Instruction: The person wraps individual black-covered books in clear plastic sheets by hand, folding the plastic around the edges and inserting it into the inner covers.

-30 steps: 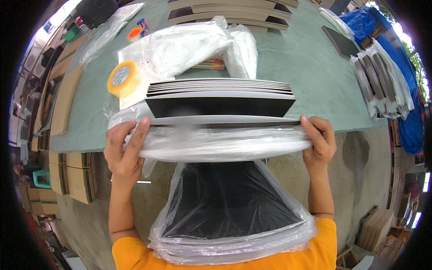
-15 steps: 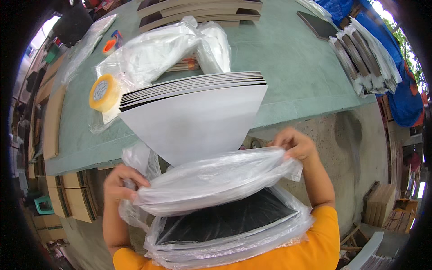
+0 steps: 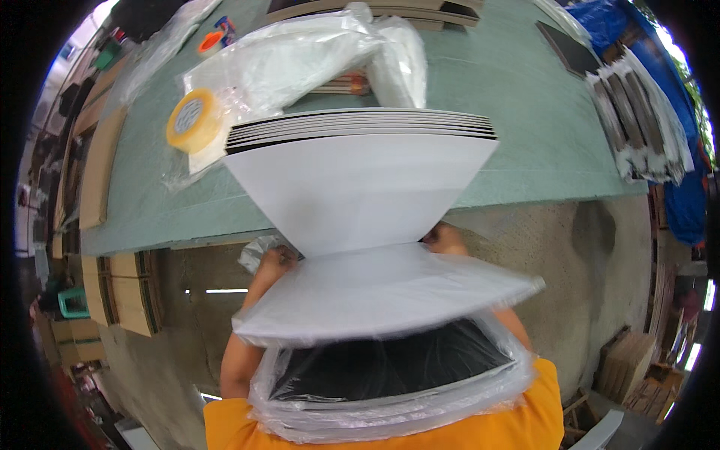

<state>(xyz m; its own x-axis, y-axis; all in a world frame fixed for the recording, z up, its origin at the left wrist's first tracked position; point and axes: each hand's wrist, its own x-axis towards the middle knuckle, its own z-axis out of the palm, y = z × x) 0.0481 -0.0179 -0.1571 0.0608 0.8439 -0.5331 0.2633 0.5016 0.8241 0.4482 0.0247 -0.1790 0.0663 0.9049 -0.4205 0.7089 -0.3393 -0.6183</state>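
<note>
A stack of white boards (image 3: 360,184) with dark edges leans upright at the table's near edge. My left hand (image 3: 279,260) is closed at the stack's lower left edge. On the other side my right hand (image 3: 444,240) curls round its lower right edge. The fingertips of both hands are hidden by the boards. A clear plastic bag (image 3: 382,296), blurred, spreads below the stack and covers part of my forearms. Against my chest lies a black panel (image 3: 390,364) in clear plastic, with more wrapped layers under it.
The green table (image 3: 525,142) carries a roll of yellowish tape (image 3: 193,120), a pile of clear plastic bags (image 3: 292,56), an orange roll (image 3: 211,45) and wrapped boards (image 3: 641,116). Brown boards (image 3: 375,11) lie at the back. Cartons (image 3: 124,292) stand at the lower left.
Both hands have let go of the bag's sides and moved inward and forward to the stack's lower edges. The bag has flattened out below the stack. The view has shifted slightly.
</note>
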